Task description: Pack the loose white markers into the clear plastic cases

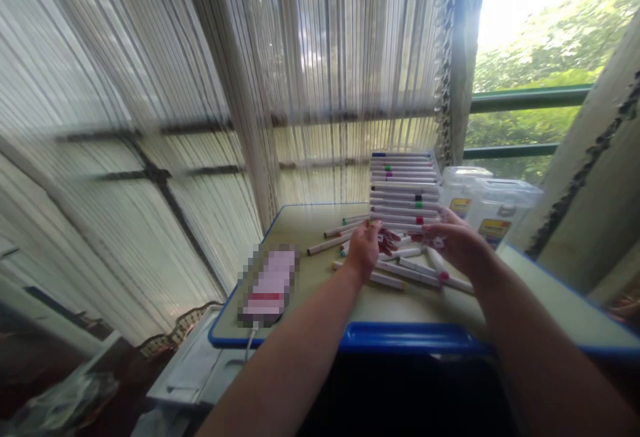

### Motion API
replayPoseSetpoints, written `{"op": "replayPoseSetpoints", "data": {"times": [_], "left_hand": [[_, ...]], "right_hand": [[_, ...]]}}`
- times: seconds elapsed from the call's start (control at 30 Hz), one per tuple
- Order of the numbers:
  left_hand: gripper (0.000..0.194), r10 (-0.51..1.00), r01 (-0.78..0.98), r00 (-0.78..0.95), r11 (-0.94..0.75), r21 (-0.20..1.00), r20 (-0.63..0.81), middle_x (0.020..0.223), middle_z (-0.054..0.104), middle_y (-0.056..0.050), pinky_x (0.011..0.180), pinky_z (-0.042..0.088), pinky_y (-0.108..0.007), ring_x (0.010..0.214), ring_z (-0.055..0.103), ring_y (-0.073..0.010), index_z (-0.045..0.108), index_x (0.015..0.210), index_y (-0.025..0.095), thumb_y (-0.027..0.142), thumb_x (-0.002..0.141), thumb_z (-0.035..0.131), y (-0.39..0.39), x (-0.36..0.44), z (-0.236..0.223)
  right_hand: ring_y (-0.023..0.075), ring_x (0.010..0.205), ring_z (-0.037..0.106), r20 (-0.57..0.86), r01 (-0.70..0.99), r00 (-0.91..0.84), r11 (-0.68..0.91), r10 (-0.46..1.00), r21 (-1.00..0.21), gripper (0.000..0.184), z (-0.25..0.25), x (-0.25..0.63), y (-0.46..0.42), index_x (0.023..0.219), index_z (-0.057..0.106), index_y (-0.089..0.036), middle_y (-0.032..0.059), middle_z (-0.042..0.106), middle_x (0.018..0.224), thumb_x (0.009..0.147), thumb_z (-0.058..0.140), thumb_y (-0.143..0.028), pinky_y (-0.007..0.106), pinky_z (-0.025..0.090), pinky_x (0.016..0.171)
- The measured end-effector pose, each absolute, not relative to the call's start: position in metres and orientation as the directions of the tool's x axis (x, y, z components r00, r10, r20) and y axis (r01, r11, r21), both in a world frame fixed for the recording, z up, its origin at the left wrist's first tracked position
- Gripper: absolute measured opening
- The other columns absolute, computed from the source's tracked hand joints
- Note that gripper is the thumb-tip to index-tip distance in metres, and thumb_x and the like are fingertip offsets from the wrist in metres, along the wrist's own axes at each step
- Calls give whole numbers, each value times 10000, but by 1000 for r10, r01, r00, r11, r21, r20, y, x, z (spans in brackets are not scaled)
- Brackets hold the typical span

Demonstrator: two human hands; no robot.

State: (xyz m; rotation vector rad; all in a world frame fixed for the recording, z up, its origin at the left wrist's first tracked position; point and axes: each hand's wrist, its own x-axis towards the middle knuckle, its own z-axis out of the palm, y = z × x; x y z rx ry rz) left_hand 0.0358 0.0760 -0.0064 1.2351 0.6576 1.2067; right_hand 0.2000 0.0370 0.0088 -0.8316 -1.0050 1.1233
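A clear case of markers [404, 196] is tilted up toward me over the table. White markers lie across it in a stack of rows, some with coloured bands or caps. My left hand [365, 247] grips its lower left corner, with the thumb by the end of the lowest marker. At the lower right corner, my right hand [460, 234] holds on the same way. Fingers of both hands curl beneath the lower edge and are partly hidden. Below and around the hands, loose white markers [419, 272] are scattered on the tabletop, some crossing each other.
The pale table [310, 294] has a blue rim. A phone [273, 284], blurred out, lies at the left with a white cable. Two clear lidded boxes [505, 207] stand at the back right. Striped sheer curtains [330, 77] hang behind, beside a window with green rails.
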Motion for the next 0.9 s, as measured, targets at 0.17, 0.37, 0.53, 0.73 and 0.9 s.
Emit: {"op": "replayPoseSetpoints", "data": {"times": [0.17, 0.37, 0.53, 0.73, 0.9], "left_hand": [[206, 928, -289, 300, -133, 948, 222, 592, 664, -21, 421, 425, -215, 420, 572, -121, 532, 796, 167, 371, 788, 507, 78, 37, -7], [244, 956, -263, 252, -83, 961, 152, 569, 658, -23, 434, 409, -207, 431, 585, -124, 572, 786, 158, 402, 791, 555, 84, 35, -9], [241, 961, -246, 233, -90, 965, 149, 583, 670, -27, 424, 393, -197, 433, 580, -117, 572, 794, 156, 396, 794, 555, 87, 34, -11], [220, 965, -228, 235, -66, 971, 121, 571, 663, -25, 388, 368, -189, 408, 568, -113, 556, 746, 156, 363, 807, 514, 93, 33, -14], [202, 964, -246, 245, -38, 969, 100, 582, 671, -36, 389, 378, -196, 411, 570, -119, 555, 739, 155, 336, 808, 500, 93, 31, -12]], "right_hand": [[142, 667, 618, 213, -339, 151, 253, 965, -906, 387, 10, 199, 39, 887, 585, -245, -31, 655, 770, 534, 577, -88, 278, 539, 626], [129, 638, 594, 195, -346, 158, 239, 968, -907, 371, 8, 199, 44, 861, 608, -227, -25, 656, 750, 522, 580, -79, 248, 491, 589], [132, 641, 608, 270, -376, 121, 296, 955, -878, 392, 2, 200, 48, 891, 622, -222, -26, 674, 752, 522, 629, -88, 257, 468, 608], [154, 708, 645, 287, -379, 65, 289, 956, -879, 368, 1, 198, 47, 893, 643, -216, -8, 701, 818, 543, 676, -106, 284, 491, 692], [158, 702, 645, 289, -380, 73, 295, 954, -877, 382, -1, 197, 49, 889, 644, -212, -3, 704, 805, 525, 688, -106, 291, 499, 695]]}}
